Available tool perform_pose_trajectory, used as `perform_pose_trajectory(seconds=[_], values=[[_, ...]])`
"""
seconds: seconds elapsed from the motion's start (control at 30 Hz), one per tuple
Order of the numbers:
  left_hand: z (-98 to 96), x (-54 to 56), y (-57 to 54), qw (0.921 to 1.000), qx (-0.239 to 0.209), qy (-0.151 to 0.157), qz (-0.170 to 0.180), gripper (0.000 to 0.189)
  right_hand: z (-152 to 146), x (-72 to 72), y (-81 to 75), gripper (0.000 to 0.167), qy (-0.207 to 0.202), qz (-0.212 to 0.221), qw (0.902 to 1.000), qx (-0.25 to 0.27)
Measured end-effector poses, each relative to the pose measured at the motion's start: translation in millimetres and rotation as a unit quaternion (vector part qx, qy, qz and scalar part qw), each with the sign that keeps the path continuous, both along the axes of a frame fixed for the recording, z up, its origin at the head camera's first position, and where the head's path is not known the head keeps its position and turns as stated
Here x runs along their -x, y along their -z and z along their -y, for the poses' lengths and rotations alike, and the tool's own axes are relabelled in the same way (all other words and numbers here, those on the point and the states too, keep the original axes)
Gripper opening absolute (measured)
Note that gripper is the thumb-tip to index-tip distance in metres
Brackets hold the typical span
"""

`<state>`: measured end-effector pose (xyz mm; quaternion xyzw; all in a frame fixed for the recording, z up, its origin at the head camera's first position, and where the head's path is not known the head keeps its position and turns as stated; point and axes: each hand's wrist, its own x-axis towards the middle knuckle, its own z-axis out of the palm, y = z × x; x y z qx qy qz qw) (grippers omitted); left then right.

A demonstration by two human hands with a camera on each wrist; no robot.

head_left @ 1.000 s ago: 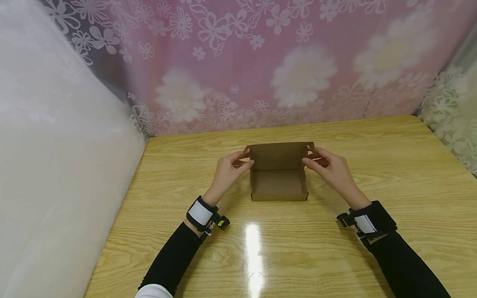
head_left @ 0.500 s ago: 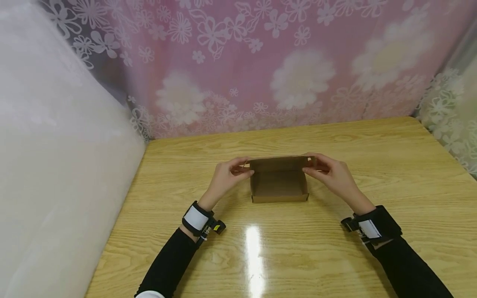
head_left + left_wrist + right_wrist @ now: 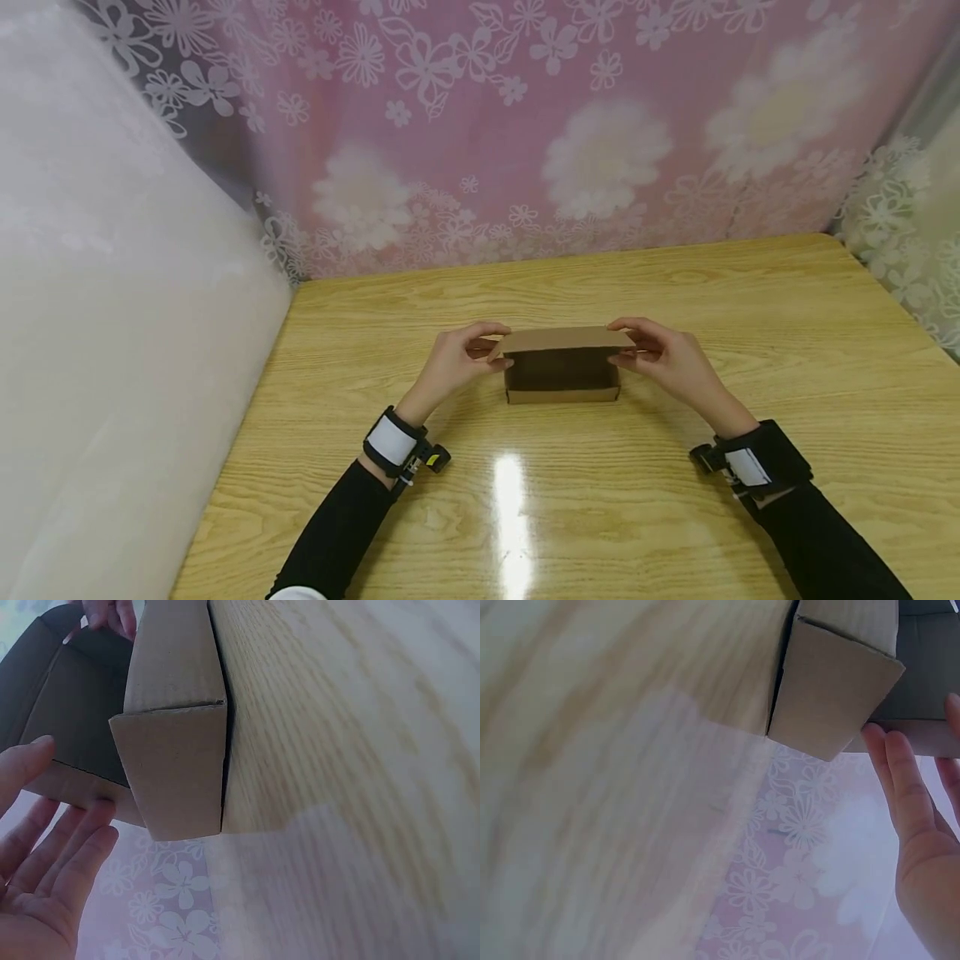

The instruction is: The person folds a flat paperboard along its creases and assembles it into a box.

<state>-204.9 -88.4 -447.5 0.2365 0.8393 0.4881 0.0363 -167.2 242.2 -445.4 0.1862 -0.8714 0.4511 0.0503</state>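
Note:
A small brown cardboard box (image 3: pixel 562 397) stands on the table, its hinged lid (image 3: pixel 566 338) tilted forward over the tray and partway down. At the lid's left side, my left hand (image 3: pixel 456 358) holds the side flap between thumb and fingers. My right hand (image 3: pixel 675 362) holds the matching flap on the right. The left wrist view shows the box's end wall (image 3: pixel 176 772) close up, with thumb and fingers of the left hand (image 3: pixel 45 900) on either side of the flap. In the right wrist view, the right hand's fingers (image 3: pixel 911 780) lie against the flap. The box's dark inside is mostly hidden.
The wood-grain table (image 3: pixel 337 333) extends around the box on all sides. A pink floral curtain (image 3: pixel 480 150) hangs behind its far edge. A white sheet-like surface (image 3: pixel 135 333) borders the left, and a pale floral curtain (image 3: pixel 907 225) hangs at the right.
The lid has swung from nearly upright, forward and down over the box, so its outer face now shows. Both hands came lower and nearer with it, still holding its sides.

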Motion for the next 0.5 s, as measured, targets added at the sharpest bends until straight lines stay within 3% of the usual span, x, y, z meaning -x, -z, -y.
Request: perform_pose_trajectory(seconds=[0.5], values=[[-0.1, -3.8, 3.3, 0.9997, 0.000, 0.024, 0.010, 0.046, -2.7, 3.6, 8.4, 0.048, -0.033, -0.019, 0.9989, -0.027]])
